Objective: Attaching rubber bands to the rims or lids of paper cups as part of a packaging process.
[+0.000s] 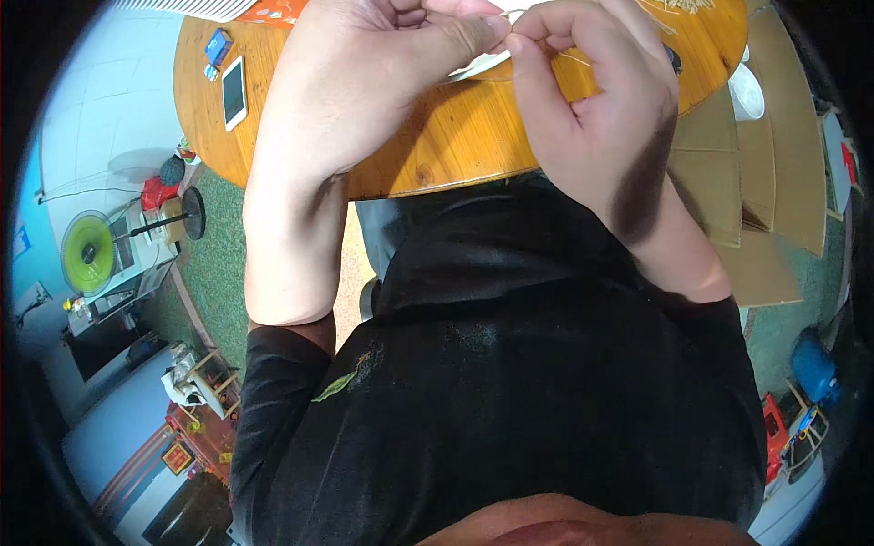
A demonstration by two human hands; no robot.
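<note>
Over the far part of the round wooden table (pixel 455 150), my left hand (pixel 355 82) and my right hand (pixel 601 82) meet with their fingertips together. Both pinch a thin tan strand (pixel 507 14) between thumb and forefinger; its kind is too small to make out. Beneath the fingers lies a white dish (pixel 482 65), mostly hidden by my hands. A bundle of tan strands (pixel 685 5) shows at the top edge, right of my right hand.
Left on the table are a white phone (pixel 234 94), a small blue box (pixel 218 45) and a white slatted basket (pixel 196 7). Cardboard (pixel 706 173) and a white bucket (pixel 746 93) stand at the right. A green fan (pixel 88 252) is at the left.
</note>
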